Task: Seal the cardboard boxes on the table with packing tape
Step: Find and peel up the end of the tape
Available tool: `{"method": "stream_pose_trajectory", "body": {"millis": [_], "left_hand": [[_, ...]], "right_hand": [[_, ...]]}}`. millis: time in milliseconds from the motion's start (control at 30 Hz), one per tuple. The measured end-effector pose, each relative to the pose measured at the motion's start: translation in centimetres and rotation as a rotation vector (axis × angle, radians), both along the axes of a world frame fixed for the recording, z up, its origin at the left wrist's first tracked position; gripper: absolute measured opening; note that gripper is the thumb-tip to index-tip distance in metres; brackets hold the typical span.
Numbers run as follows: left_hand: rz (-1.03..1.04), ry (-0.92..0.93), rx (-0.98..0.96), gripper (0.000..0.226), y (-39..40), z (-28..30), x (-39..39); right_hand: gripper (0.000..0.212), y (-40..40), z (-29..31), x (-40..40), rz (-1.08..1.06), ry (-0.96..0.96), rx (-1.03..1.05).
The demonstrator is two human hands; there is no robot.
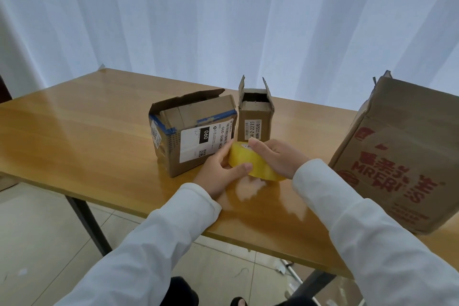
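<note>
white curtains are hanging behind the wooden table [74, 126]; both hands, left hand [218, 171] and right hand [278, 156], are clamping the tape roll [250, 164] near the labelled box [196, 129] (flaps unsealed), probably hunting the tape's end next.

big box [402, 156] cut off, rt edge

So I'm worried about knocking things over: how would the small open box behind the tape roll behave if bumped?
The small open box stands tall on a narrow base, so it probably tips easily. Its flaps are up and it looks empty, likely light. It may slide on the glossy table.
</note>
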State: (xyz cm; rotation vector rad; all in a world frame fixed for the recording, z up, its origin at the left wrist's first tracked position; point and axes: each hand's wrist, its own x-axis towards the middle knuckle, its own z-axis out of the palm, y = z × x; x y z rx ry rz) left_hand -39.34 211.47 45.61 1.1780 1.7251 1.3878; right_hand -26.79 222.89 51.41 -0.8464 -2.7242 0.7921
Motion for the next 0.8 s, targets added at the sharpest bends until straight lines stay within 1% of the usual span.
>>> {"method": "stream_pose_trajectory", "body": {"millis": [67,133,167,233,300,333,367,433,467,500,700,733,800], "left_hand": [[-0.035,-0.063,0.05,0.095,0.0,0.0,-0.2],[-0.054,-0.09,0.078,0.083,0.1,-0.1,-0.4],[-0.048,-0.111,0.085,0.073,0.2,0.0,-0.5],[-0.015,-0.133,0.088,0.051,0.2,0.0,-0.8],[-0.005,-0.137,0.076,0.046,0.2,-0.1,-1.0],[-0.023,-0.127,0.065,0.05,0.2,-0.1,-1.0],[-0.056,-0.091,0.046,0.061,0.2,0.0,-0.8],[-0.138,0.021,-0.005,0.098,0.5,-0.2,-0.5],[-0.169,0.058,-0.027,0.111,0.7,-0.3,-0.3],[-0.186,0.07,-0.037,0.117,0.8,-0.4,-0.2],[-0.179,0.091,-0.057,0.116,0.6,-0.4,-0.3],[-0.187,0.091,-0.063,0.117,0.5,-0.3,-0.2],[-0.191,0.111,-0.078,0.116,0.4,-0.2,0.1]], "right_hand": [[0.086,0.4,-0.2,0.3,0.01,0.033,-0.037],[0.069,0.5,-0.3,0.8,0.02,0.065,-0.051],[0.06,0.6,-0.4,1.0,0.017,0.077,-0.059],[0.053,0.6,-0.5,1.6,0.005,0.097,-0.086],[0.051,0.6,-0.6,1.9,0.009,0.111,-0.105],[0.055,0.6,-0.7,2.0,0.018,0.113,-0.111],[0.057,0.7,-0.8,2.0,0.023,0.119,-0.116],[0.056,0.8,-0.8,2.0,0.042,0.141,-0.136],[0.054,0.9,-0.8,2.1,0.06,0.147,-0.146],[0.053,0.9,-0.9,2.1,0.078,0.15,-0.156],[0.047,0.4,-1.4,2.8,0.109,0.136,-0.185],[0.043,0.3,-1.3,2.8,0.121,0.118,-0.19],[0.037,-0.1,-0.8,2.7,0.129,0.022,-0.157]]}}
